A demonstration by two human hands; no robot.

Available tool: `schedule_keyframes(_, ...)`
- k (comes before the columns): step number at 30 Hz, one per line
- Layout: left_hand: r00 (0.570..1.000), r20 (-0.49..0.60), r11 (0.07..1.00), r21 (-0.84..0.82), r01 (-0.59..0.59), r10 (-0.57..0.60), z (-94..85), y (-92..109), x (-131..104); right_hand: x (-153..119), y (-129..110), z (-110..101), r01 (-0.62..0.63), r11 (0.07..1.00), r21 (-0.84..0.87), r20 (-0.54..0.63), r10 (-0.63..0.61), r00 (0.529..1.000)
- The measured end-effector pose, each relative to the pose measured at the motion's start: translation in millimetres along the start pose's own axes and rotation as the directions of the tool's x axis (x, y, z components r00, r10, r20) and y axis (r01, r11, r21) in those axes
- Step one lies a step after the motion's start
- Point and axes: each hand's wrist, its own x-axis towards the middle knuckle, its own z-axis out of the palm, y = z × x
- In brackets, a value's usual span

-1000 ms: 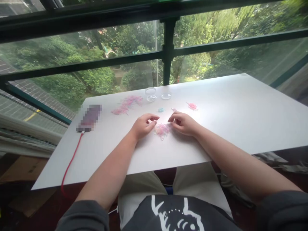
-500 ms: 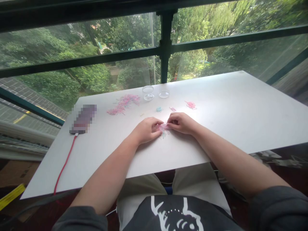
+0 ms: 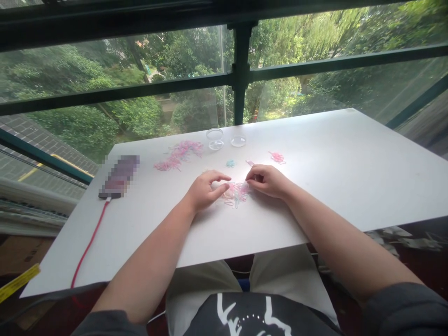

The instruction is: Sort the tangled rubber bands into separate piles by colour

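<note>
A small heap of loose rubber bands [image 3: 237, 190], mostly pink with some pale blue and orange ones, lies spread on the white table between my hands. My left hand [image 3: 206, 190] is at the heap's left edge, thumb and index finger apart, with nothing visible between them. On the other side, my right hand [image 3: 268, 181] has its fingertips pinched together at the heap's right edge; what they grip is too small to make out. Just beyond the right hand is a little purple group of bands [image 3: 249, 162], partly hidden by it. A blue cluster [image 3: 231, 163] lies left of that.
Farther right is a pink cluster of bands [image 3: 277, 157]. A long pink and purple pile [image 3: 185, 149] stretches across the back left. Clear round dishes [image 3: 238, 141] stand near the window edge. On the left, a pixelated phone-like device [image 3: 121, 176] has a red cable [image 3: 91, 240] attached.
My left hand has drawn back to the left and its thumb and index finger have parted. The heap appears more spread out and more exposed. My right hand remains pinched, shifted slightly right.
</note>
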Motion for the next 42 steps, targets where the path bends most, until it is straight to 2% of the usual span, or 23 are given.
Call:
schedule_keyframes(6,1.000,0.018,0.998,0.052,0.018,-0.019,1.1,-4,0,0,0,0,-0.027,0.998,0.065,-0.011,0.027,1.000)
schedule_keyframes(10,1.000,0.022,0.997,0.074,0.001,-0.003,3.4,-6,1,0,-3,1,-0.074,0.980,0.187,-0.028,0.080,0.996)
schedule_keyframes(17,0.997,0.009,0.993,0.085,-0.083,0.083,20.8,5,14,3,-7,9,-0.104,0.929,0.354,-0.011,0.115,0.993)
schedule_keyframes(21,0.996,0.015,0.989,0.123,-0.086,0.085,27.9,5,18,4,-7,9,-0.074,0.952,0.296,-0.040,0.090,0.995)
schedule_keyframes(25,0.998,0.012,0.990,0.128,-0.063,0.062,26.9,4,17,3,-8,5,-0.047,0.968,0.248,-0.075,0.067,0.995)
schedule_keyframes(35,0.996,0.024,0.987,0.132,-0.088,0.086,26.8,8,16,6,-7,12,0.107,0.978,0.177,-0.079,-0.094,0.992)
schedule_keyframes(38,0.997,-0.015,0.989,0.131,-0.070,0.073,20.0,5,15,11,-7,11,0.111,0.984,0.138,-0.111,-0.096,0.989)
schedule_keyframes(42,0.992,-0.124,0.993,0.112,0.032,-0.018,5.4,-5,10,30,-8,7,0.089,0.996,-0.029,-0.149,-0.092,0.984)
